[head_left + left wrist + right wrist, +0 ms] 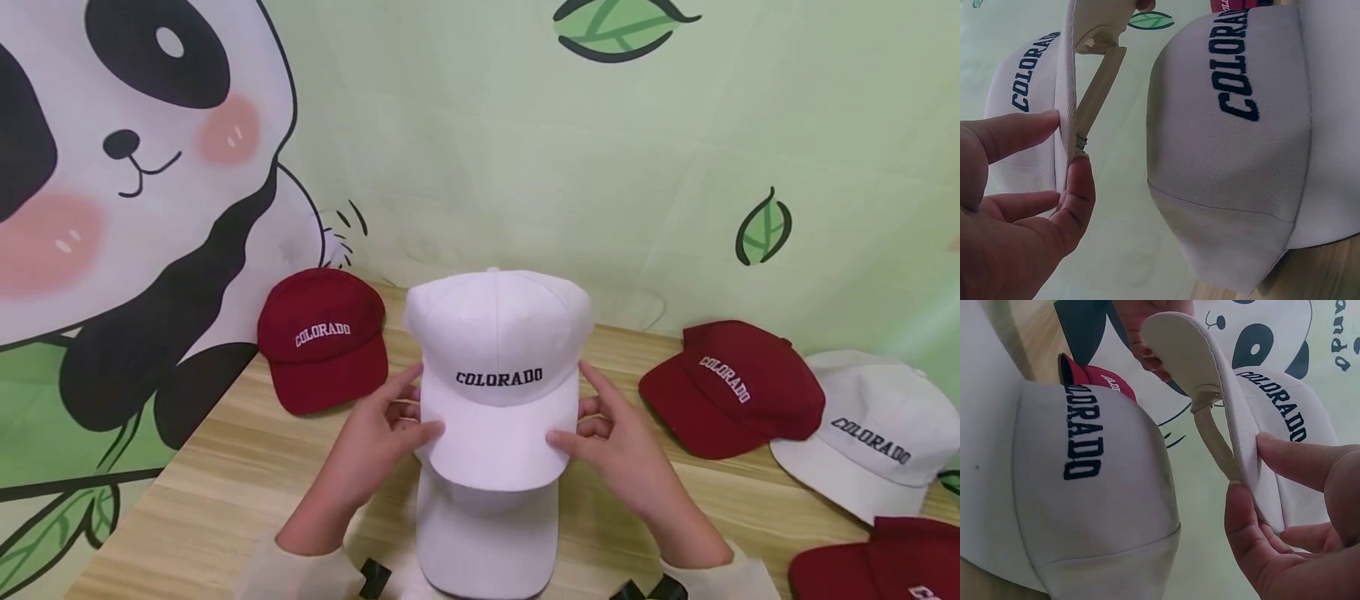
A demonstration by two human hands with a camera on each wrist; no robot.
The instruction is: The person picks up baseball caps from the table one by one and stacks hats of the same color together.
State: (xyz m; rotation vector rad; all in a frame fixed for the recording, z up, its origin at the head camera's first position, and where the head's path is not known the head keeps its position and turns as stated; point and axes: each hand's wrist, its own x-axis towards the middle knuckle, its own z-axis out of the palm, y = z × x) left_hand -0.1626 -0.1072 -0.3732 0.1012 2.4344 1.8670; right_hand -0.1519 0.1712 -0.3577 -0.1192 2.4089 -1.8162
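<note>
Both hands hold a white cap [498,333] lettered COLORADO in black, its brim toward me. My left hand [386,421] pinches the left side of the brim, thumb on top and fingers beneath. On the opposite side my right hand [607,429] pinches it the same way. Below the held cap is a second white cap [487,533], mostly covered in the head view. Both wrist views show a gap between them, with the lower white cap [1229,137] displaying its own lettering. The held cap's underside and back strap [1213,434] appear in the right wrist view.
A red cap [326,342] sits on the wooden table [202,483] at the left. At the right, another red cap [738,392] overlaps a white cap [877,433], with a further red cap [885,558] in the near corner. A panda-printed cloth [465,142] hangs behind.
</note>
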